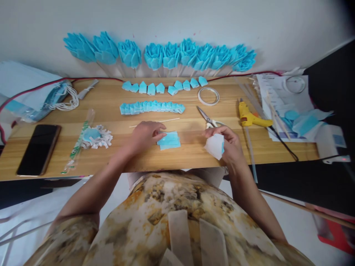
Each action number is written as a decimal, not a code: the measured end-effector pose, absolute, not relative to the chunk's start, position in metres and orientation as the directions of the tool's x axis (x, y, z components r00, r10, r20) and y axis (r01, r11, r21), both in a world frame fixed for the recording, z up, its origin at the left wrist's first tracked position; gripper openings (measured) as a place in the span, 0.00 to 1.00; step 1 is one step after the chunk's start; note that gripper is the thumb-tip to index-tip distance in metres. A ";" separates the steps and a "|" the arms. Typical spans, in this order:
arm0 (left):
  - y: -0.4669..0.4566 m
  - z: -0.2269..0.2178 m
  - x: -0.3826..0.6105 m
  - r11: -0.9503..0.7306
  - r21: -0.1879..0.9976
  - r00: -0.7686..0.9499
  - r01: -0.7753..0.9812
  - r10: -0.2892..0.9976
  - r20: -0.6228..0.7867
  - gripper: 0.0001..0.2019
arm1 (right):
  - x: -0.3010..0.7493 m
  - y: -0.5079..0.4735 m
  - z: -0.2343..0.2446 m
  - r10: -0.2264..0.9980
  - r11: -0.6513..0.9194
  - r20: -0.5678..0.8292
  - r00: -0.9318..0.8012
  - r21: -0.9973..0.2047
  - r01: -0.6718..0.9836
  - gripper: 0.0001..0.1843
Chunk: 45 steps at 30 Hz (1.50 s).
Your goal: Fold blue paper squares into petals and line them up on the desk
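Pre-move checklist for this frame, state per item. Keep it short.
1. Hold of the right hand on the white folded piece: ok, pinched between the fingers.
2. Contact of the left hand with the blue stack: ok, fingertips on it. Whether it grips: cannot tell.
3. Stack squared up: not ok, layers look slightly offset.
4. The scissors close by: ok, lying just beyond the right hand.
5. The glue gun set down: ok, to the right of the scissors. Whether it is hot: cannot tell.
6. The wooden stick free: ok, lying just beyond the left hand.
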<state>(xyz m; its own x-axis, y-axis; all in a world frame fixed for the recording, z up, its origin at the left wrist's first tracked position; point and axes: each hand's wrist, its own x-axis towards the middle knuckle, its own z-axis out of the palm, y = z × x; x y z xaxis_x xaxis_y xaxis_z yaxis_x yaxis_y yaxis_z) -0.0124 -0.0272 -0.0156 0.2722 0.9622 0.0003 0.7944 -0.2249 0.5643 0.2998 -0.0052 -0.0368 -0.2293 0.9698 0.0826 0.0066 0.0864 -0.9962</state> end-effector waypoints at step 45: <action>-0.038 0.002 -0.018 -0.190 0.333 0.042 0.924 0.914 0.404 0.15 | 0.234 -0.009 -0.026 0.795 0.587 0.143 -0.590 -0.428 0.687 0.06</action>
<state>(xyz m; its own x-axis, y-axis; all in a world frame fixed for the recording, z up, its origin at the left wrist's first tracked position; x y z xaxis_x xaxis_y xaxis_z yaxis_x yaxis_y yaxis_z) -0.0179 -0.0377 0.0016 0.0420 0.9137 0.4042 0.9237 -0.1897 0.3328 0.2338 -0.0089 -0.0262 -0.5900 0.7947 0.1427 0.6873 0.5870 -0.4277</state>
